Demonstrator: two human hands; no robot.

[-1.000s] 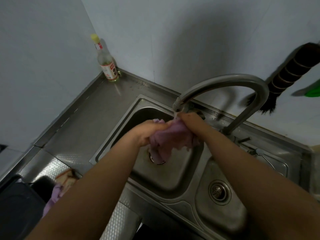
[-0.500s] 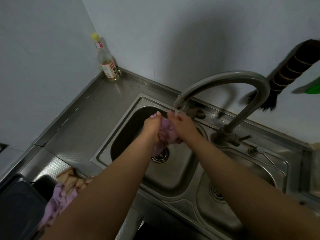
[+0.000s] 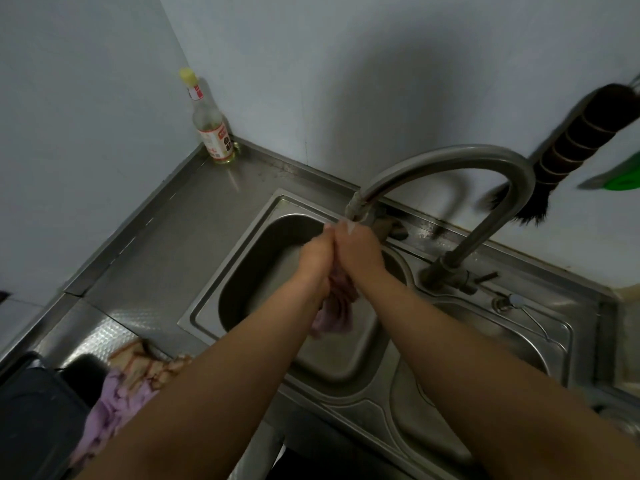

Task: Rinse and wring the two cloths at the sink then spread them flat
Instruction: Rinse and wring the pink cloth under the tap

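Lying bunched on the counter nearest, left of the forearms, is the second cloth (image 3: 114, 407). Farther out, the left hand (image 3: 315, 259) and right hand (image 3: 358, 254) are pressing together, both gripping one purple cloth (image 3: 334, 315) over the sink (image 3: 242, 258), beneath the single faucet (image 3: 450, 161).

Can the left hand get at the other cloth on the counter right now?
Probably not yet: the left hand and right hand are both clamped on the purple cloth under the tap. The second cloth lies unobstructed beside the left forearm.
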